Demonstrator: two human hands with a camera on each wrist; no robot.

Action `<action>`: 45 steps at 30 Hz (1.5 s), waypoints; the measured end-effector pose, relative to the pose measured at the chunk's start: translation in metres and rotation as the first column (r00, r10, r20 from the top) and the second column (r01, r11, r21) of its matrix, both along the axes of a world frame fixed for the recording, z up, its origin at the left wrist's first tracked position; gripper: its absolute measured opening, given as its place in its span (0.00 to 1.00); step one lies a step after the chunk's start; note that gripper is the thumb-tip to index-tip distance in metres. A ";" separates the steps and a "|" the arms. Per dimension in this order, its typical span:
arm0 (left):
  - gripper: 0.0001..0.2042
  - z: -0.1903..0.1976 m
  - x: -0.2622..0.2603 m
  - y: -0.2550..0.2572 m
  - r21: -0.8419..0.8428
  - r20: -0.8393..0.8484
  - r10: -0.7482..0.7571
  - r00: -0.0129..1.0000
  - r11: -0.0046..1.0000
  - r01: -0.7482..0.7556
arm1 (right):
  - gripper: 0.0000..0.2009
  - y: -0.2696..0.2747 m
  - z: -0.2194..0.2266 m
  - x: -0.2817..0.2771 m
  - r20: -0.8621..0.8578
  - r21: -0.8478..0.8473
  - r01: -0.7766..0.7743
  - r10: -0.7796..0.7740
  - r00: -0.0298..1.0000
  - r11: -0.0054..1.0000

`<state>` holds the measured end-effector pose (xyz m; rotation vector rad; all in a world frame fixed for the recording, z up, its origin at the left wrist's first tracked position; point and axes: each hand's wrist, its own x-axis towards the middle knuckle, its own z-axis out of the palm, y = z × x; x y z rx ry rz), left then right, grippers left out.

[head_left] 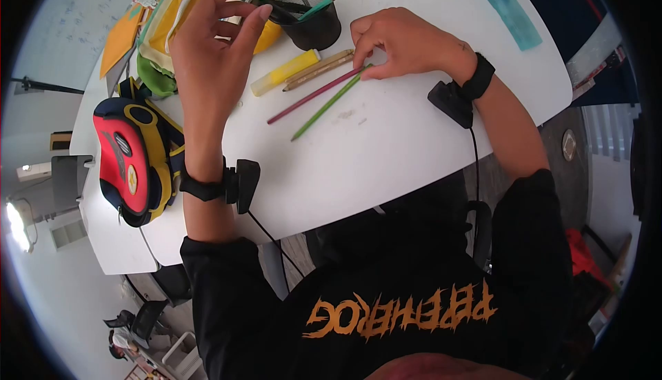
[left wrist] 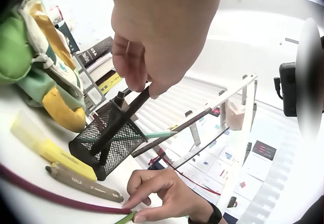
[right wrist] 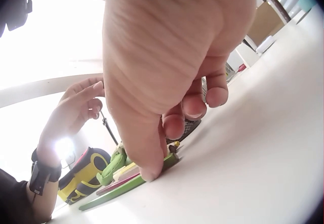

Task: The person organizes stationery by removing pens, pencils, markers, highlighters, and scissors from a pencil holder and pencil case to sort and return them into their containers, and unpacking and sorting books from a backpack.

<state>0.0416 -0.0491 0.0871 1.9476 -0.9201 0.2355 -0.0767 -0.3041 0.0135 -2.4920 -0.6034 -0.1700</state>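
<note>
My left hand is raised at the pen cup and pinches the top end of a black pen between thumb and fingers. The pen slants down into the black mesh cup, where a teal pencil also leans. On the table, my right hand pinches the near-together ends of a maroon pencil and a green pencil. Its thumb lies on the green one, while the index fingertip is at the maroon one. Beside them lie tan pencils and a yellow highlighter.
A red, yellow and navy case stands at the table's left. Behind my left hand sits a green, white and yellow bag. A teal strip lies at the far right. Small crumbs dot the white table.
</note>
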 end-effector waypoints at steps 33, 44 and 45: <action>0.09 -0.026 -0.004 0.015 0.811 0.018 -0.263 0.964 0.568 0.140 | 0.06 -0.062 0.024 0.013 0.124 0.973 -0.076 -0.212 0.969 0.220; 0.08 -0.030 -0.009 0.013 0.831 0.032 -0.262 0.964 0.543 0.120 | 0.07 -0.052 0.019 0.015 0.063 0.969 0.049 -0.437 0.897 0.240; 0.08 -0.031 -0.010 0.015 0.832 0.032 -0.263 0.964 0.542 0.120 | 0.07 -0.049 0.019 0.015 0.061 0.970 0.045 -0.414 0.908 0.240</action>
